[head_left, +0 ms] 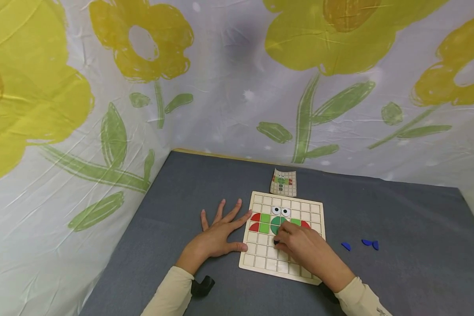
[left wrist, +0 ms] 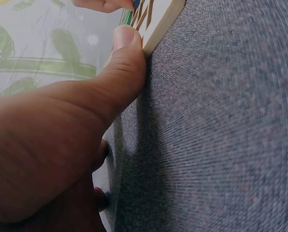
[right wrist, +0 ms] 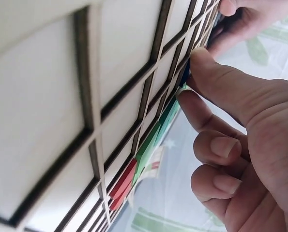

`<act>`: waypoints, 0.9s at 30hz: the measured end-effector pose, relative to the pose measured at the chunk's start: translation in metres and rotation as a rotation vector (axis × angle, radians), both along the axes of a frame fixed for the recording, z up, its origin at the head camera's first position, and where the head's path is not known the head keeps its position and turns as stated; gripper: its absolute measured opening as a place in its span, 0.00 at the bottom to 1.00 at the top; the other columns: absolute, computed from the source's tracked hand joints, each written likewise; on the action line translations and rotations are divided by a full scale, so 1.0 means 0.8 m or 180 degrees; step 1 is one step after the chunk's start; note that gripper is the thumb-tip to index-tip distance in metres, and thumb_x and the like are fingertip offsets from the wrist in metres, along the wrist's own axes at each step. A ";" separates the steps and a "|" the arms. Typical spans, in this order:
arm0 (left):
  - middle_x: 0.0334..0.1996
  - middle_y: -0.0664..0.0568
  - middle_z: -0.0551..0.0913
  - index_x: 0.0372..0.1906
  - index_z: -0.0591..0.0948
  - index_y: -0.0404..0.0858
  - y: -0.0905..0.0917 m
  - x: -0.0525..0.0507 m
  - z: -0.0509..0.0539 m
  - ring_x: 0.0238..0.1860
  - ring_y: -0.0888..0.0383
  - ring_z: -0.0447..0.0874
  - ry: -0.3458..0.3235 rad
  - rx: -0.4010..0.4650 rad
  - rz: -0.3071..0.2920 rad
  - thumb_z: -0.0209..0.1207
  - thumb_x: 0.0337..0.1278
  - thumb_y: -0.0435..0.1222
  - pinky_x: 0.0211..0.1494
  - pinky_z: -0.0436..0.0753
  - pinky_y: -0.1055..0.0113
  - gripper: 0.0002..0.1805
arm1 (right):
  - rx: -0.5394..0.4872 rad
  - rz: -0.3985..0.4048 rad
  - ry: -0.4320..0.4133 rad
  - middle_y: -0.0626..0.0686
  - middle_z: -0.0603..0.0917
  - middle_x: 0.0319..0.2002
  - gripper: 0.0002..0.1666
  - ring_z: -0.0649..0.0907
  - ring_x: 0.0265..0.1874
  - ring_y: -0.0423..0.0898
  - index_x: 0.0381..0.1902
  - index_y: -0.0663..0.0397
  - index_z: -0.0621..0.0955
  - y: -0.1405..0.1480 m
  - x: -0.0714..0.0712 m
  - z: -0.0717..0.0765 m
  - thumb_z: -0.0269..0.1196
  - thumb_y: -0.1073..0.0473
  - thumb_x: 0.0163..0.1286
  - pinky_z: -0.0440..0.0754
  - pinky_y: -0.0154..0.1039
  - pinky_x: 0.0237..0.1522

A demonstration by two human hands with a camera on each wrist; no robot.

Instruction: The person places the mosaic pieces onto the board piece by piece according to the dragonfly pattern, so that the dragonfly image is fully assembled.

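Observation:
A wooden grid board point(head_left: 260, 262) lies on the table with coloured pieces in its upper cells. Two white eye pieces point(head_left: 285, 212) sit above dark green curved pieces point(head_left: 275, 224), with light green squares point(head_left: 264, 222) and red quarter-rounds point(head_left: 254, 227) toward both sides. My left hand point(head_left: 217, 237) is spread flat, its thumb and index fingertip touching the board's left edge. Over the middle of the board, my right hand point(head_left: 306, 248) pinches a small blue piece point(right wrist: 185, 75) between thumb and index finger, against the grid. Fingers mostly cover that piece, so its shape cannot be told.
Several small blue curved pieces, among them one nearer the board point(head_left: 346, 246) and a close pair point(head_left: 366, 242), lie on the grey tabletop point(head_left: 414, 272) to the right. A picture card point(head_left: 284, 188) with a coloured figure on a grid lies behind the board. Flower-printed cloth point(head_left: 229, 109) hangs behind the table.

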State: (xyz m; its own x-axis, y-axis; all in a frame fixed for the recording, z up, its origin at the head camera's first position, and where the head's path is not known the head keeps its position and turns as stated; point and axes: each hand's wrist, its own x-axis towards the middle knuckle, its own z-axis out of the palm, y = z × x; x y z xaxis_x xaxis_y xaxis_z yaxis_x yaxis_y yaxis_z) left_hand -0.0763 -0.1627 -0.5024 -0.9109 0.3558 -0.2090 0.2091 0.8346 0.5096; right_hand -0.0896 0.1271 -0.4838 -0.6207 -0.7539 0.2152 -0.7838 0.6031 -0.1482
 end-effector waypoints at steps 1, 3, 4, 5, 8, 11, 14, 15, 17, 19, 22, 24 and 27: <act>0.87 0.58 0.40 0.85 0.58 0.64 0.000 0.000 0.000 0.85 0.38 0.23 -0.0002 0.0001 -0.0003 0.69 0.56 0.65 0.69 0.23 0.18 0.53 | -0.0033 -0.0005 -0.0024 0.43 0.82 0.37 0.11 0.83 0.29 0.37 0.41 0.46 0.91 0.002 0.000 0.000 0.80 0.54 0.62 0.84 0.35 0.29; 0.87 0.58 0.40 0.85 0.57 0.64 0.000 0.000 0.000 0.85 0.38 0.23 -0.0003 -0.0009 -0.0005 0.68 0.55 0.65 0.69 0.23 0.18 0.53 | -0.0099 -0.0020 -0.0063 0.43 0.83 0.38 0.12 0.85 0.30 0.38 0.42 0.45 0.91 0.006 0.000 0.001 0.81 0.55 0.61 0.85 0.36 0.30; 0.87 0.58 0.40 0.85 0.58 0.64 0.000 0.000 0.000 0.85 0.38 0.23 0.0000 -0.0015 -0.0005 0.68 0.55 0.65 0.69 0.23 0.18 0.53 | -0.0133 -0.0034 -0.0075 0.43 0.84 0.38 0.12 0.85 0.31 0.38 0.43 0.45 0.91 0.008 0.000 0.001 0.81 0.55 0.61 0.85 0.36 0.30; 0.87 0.58 0.40 0.85 0.58 0.64 0.000 0.000 0.000 0.85 0.38 0.23 0.0000 -0.0019 -0.0004 0.68 0.55 0.65 0.69 0.23 0.18 0.54 | -0.0169 -0.0045 -0.0088 0.42 0.84 0.38 0.13 0.85 0.32 0.38 0.43 0.44 0.91 0.010 0.000 0.001 0.81 0.55 0.61 0.86 0.36 0.31; 0.87 0.57 0.40 0.85 0.58 0.64 0.001 0.000 0.001 0.85 0.38 0.23 -0.0002 -0.0024 0.0000 0.69 0.55 0.65 0.69 0.23 0.18 0.54 | -0.0232 -0.0079 -0.0087 0.42 0.84 0.39 0.12 0.85 0.34 0.38 0.43 0.43 0.91 0.018 -0.002 0.002 0.80 0.54 0.62 0.86 0.36 0.32; 0.87 0.56 0.41 0.85 0.58 0.63 0.001 -0.001 0.002 0.85 0.37 0.23 -0.0015 0.0003 -0.0007 0.69 0.55 0.64 0.69 0.23 0.18 0.54 | -0.0264 -0.0115 -0.0118 0.41 0.84 0.40 0.11 0.84 0.33 0.35 0.44 0.43 0.91 0.030 -0.003 0.003 0.79 0.55 0.64 0.85 0.35 0.31; 0.87 0.55 0.42 0.85 0.58 0.62 0.001 -0.001 0.003 0.85 0.36 0.24 -0.0021 0.0033 -0.0020 0.70 0.55 0.64 0.69 0.23 0.18 0.54 | -0.0291 -0.0165 -0.0149 0.39 0.83 0.39 0.10 0.81 0.30 0.32 0.44 0.43 0.91 0.044 -0.003 0.005 0.78 0.57 0.65 0.82 0.33 0.29; 0.87 0.55 0.42 0.85 0.58 0.62 0.001 -0.001 0.003 0.85 0.36 0.24 -0.0020 0.0028 -0.0023 0.69 0.55 0.64 0.69 0.24 0.17 0.54 | -0.0301 -0.0187 -0.0141 0.39 0.83 0.38 0.11 0.80 0.29 0.31 0.44 0.43 0.90 0.050 -0.004 0.006 0.78 0.58 0.65 0.81 0.33 0.28; 0.87 0.55 0.42 0.85 0.58 0.62 0.001 -0.001 0.002 0.85 0.36 0.24 -0.0022 0.0015 -0.0023 0.69 0.55 0.64 0.69 0.24 0.17 0.54 | -0.0302 -0.0242 -0.0100 0.38 0.82 0.36 0.10 0.77 0.26 0.30 0.42 0.43 0.90 0.061 -0.004 0.007 0.79 0.59 0.64 0.79 0.32 0.25; 0.87 0.55 0.42 0.85 0.58 0.62 0.000 -0.001 0.003 0.85 0.36 0.24 -0.0014 0.0005 -0.0020 0.69 0.55 0.64 0.69 0.25 0.17 0.54 | -0.0294 -0.0329 -0.0056 0.38 0.82 0.35 0.10 0.75 0.25 0.29 0.41 0.44 0.89 0.073 -0.005 0.009 0.79 0.59 0.64 0.77 0.31 0.24; 0.87 0.55 0.43 0.85 0.59 0.62 0.000 0.000 0.003 0.85 0.36 0.24 -0.0007 -0.0009 -0.0017 0.69 0.56 0.64 0.69 0.25 0.17 0.53 | -0.0252 -0.0493 -0.0039 0.37 0.80 0.32 0.10 0.71 0.23 0.28 0.40 0.44 0.89 0.093 -0.004 0.012 0.79 0.59 0.64 0.72 0.30 0.21; 0.87 0.54 0.43 0.85 0.59 0.62 0.000 0.000 0.004 0.85 0.36 0.24 -0.0006 -0.0014 -0.0021 0.69 0.56 0.64 0.69 0.25 0.17 0.53 | -0.0244 -0.0609 -0.0019 0.37 0.79 0.32 0.10 0.70 0.23 0.27 0.41 0.45 0.89 0.107 -0.002 0.013 0.79 0.59 0.64 0.71 0.30 0.21; 0.87 0.55 0.42 0.85 0.58 0.62 0.000 0.000 0.004 0.85 0.36 0.24 -0.0006 -0.0033 -0.0034 0.69 0.56 0.64 0.69 0.25 0.17 0.53 | -0.0237 -0.0736 0.0016 0.37 0.79 0.33 0.10 0.69 0.22 0.27 0.42 0.45 0.89 0.130 0.000 0.014 0.79 0.59 0.64 0.70 0.31 0.21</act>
State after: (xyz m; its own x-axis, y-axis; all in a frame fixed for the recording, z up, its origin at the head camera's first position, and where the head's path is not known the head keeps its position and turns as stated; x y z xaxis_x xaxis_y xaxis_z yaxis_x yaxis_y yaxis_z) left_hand -0.0766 -0.1629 -0.4989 -0.9066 0.3634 -0.2145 0.2171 0.8375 0.5014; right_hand -0.0893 0.2307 -0.4729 -0.7737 -0.5739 0.2683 -0.6271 0.7541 -0.1953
